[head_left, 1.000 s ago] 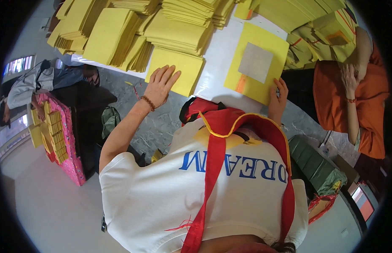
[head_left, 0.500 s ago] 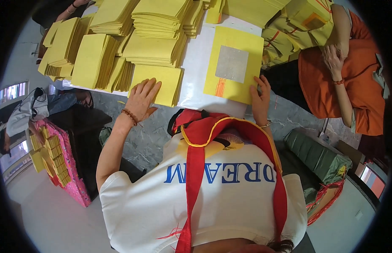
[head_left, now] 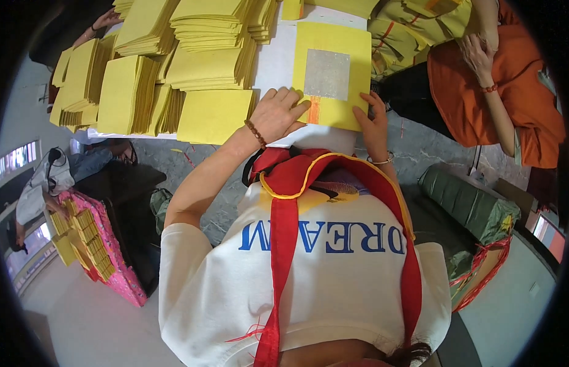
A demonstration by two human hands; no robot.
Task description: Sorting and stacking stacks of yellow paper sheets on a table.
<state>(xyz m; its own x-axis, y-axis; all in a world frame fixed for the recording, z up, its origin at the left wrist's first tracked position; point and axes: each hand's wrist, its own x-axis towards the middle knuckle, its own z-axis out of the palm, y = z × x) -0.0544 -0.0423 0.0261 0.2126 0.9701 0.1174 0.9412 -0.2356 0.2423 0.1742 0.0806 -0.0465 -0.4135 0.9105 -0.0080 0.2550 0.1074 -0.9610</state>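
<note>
A yellow paper sheet (head_left: pixel 326 38), with a silver square and an orange band below it, lies flat on the white table in front of me. Over its lower left corner rests my left hand (head_left: pixel 277 116), fingers loosely stretched toward the orange band and thumb apart near the edge. My right hand (head_left: pixel 374 125) touches the right edge, its thumb and fingers spread and lightly bent. The corner beneath my left hand is hidden. Just left of that hand sits a low stack of folded yellow paper (head_left: pixel 212 113).
Taller yellow paper stacks (head_left: pixel 214 64) crowd the table's left half. At right sits a person in orange (head_left: pixel 510 104) beside a yellow paper heap (head_left: pixel 410 33). Another person's hand (head_left: pixel 107 19) is at far left. A green wrapped bundle (head_left: pixel 461 202) stands behind my right side.
My left hand has left the low folded stack and moved right onto the sheet's lower left corner. My right hand stays at the sheet's right edge, its thumb now farther over it.
</note>
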